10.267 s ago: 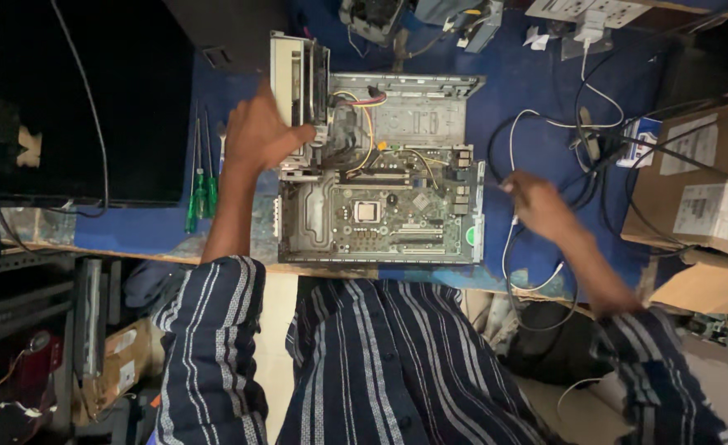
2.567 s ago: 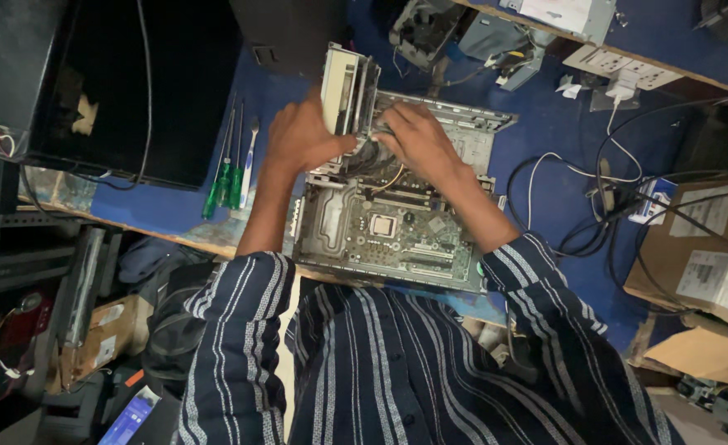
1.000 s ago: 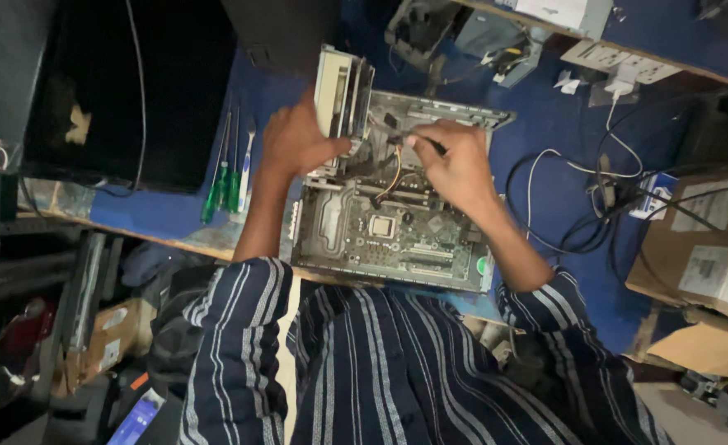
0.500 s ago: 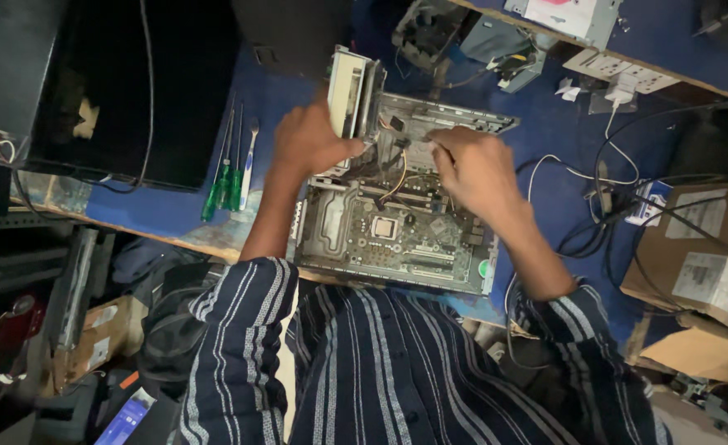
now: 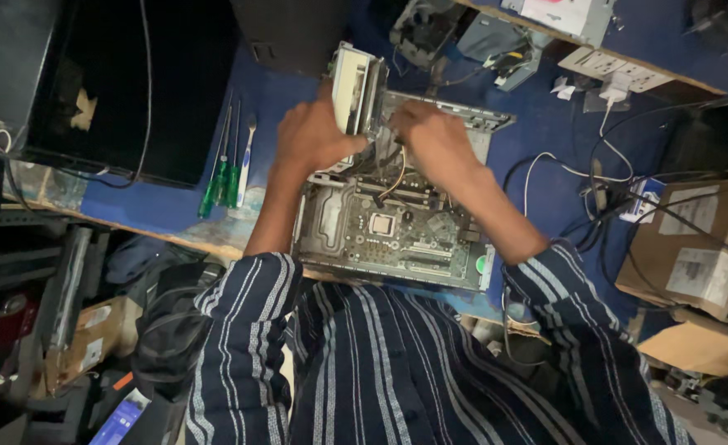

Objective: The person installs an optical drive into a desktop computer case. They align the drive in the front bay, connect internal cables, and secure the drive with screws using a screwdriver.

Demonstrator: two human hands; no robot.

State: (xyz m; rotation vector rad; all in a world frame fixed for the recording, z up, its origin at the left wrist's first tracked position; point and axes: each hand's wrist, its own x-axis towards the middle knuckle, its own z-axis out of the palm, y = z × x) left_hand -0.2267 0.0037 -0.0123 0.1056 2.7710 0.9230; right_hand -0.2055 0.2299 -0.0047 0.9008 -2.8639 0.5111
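An open desktop computer case (image 5: 397, 239) lies on the blue workbench (image 5: 545, 140), its green motherboard and bare processor socket showing. My left hand (image 5: 314, 136) rests on the upright pale drive cage (image 5: 356, 86) at the case's far left corner. My right hand (image 5: 434, 140) reaches into the far part of the case beside the cage, fingers curled down among the cables (image 5: 393, 177). Whether it grips a cable or a connector is hidden under the hand.
Green-handled screwdrivers (image 5: 224, 177) lie left of the case. A dark monitor (image 5: 125, 82) stands at the left. Tangled cables (image 5: 603, 198), a power strip (image 5: 611, 70) and cardboard boxes (image 5: 694, 247) sit to the right. Loose parts (image 5: 463, 33) lie beyond the case.
My right hand has shifted left and further in, from the middle of the case toward the drive cage. My left hand has stayed on the cage.
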